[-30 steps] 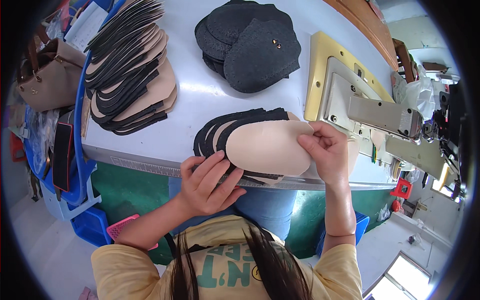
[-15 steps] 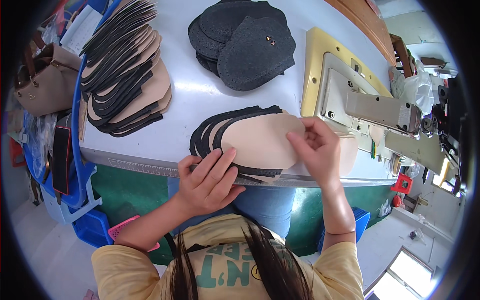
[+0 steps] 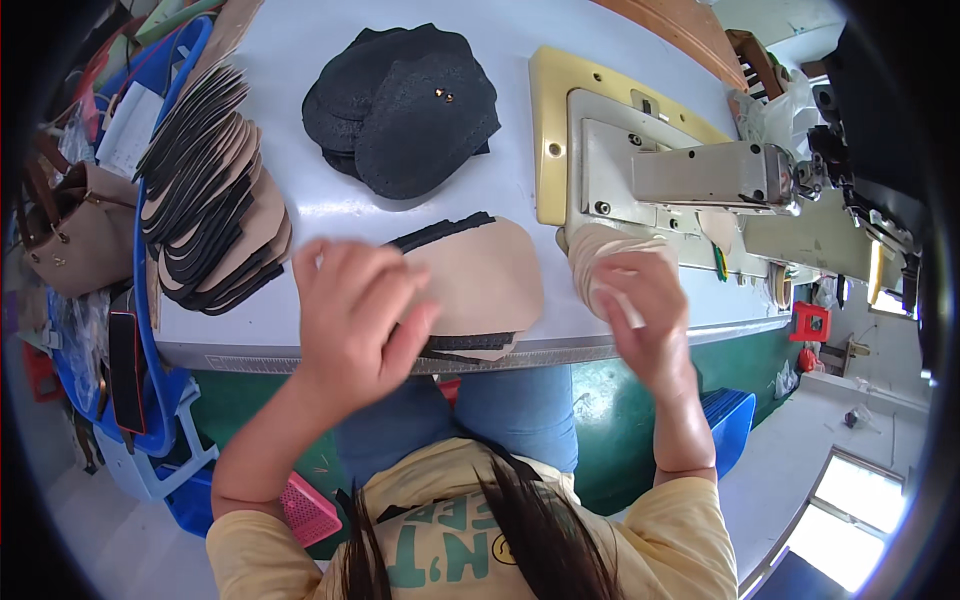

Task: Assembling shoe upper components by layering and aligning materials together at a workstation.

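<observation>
In front of me lies a stack of rounded pieces, with a beige oval piece [image 3: 485,280] on top and black edges [image 3: 450,232] showing beneath. My left hand [image 3: 355,315] is raised at the stack's left end, blurred, its fingers loosely bent and the thumb apart; I see nothing in it. At the right, my right hand [image 3: 648,305] bends its thumb and fingers around the near side of a pile of thin beige pieces [image 3: 600,243]. The fingers are closed on one or more of them; how many I cannot tell.
A sewing machine [image 3: 700,175] in a yellow frame [image 3: 550,150] stands at the right. Black stitched pieces [image 3: 425,125] are piled at the back. A fanned row of black and beige pieces [image 3: 215,200] lies at left, beside a blue-rimmed container [image 3: 152,270]. A ruler strip [image 3: 250,362] edges the table.
My right hand has left the oval piece and moved onto the beige pile. My left hand has lifted off the stack and shifted left. The whole view has shifted.
</observation>
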The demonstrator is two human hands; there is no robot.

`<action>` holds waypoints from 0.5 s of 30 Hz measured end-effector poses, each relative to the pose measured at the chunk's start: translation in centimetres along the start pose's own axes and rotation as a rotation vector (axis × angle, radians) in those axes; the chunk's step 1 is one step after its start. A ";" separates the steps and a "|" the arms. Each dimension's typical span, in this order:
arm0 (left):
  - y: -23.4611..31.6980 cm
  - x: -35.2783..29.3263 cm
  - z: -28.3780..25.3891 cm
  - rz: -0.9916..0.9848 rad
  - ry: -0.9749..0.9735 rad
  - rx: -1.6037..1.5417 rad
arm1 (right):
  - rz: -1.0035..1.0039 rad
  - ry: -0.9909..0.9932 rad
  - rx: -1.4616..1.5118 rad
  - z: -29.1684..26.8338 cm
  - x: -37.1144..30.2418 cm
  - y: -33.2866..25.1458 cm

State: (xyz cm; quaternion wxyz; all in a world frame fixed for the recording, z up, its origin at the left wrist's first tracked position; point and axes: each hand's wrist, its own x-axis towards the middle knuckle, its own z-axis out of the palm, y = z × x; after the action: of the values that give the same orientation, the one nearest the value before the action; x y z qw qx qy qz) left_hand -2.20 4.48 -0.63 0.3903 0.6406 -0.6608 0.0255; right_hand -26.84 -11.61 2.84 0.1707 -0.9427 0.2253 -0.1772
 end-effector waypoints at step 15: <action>-3.1 8.8 1.4 -0.035 -0.102 0.404 | 0.311 -0.178 -0.119 -4.5 -0.2 5.4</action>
State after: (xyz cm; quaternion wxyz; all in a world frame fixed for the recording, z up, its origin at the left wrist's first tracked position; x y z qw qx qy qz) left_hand 0.92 -4.13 1.76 0.2204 0.7178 -0.6498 0.1183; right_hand -30.80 -17.13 4.62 0.1590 -0.9169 0.3625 -0.0511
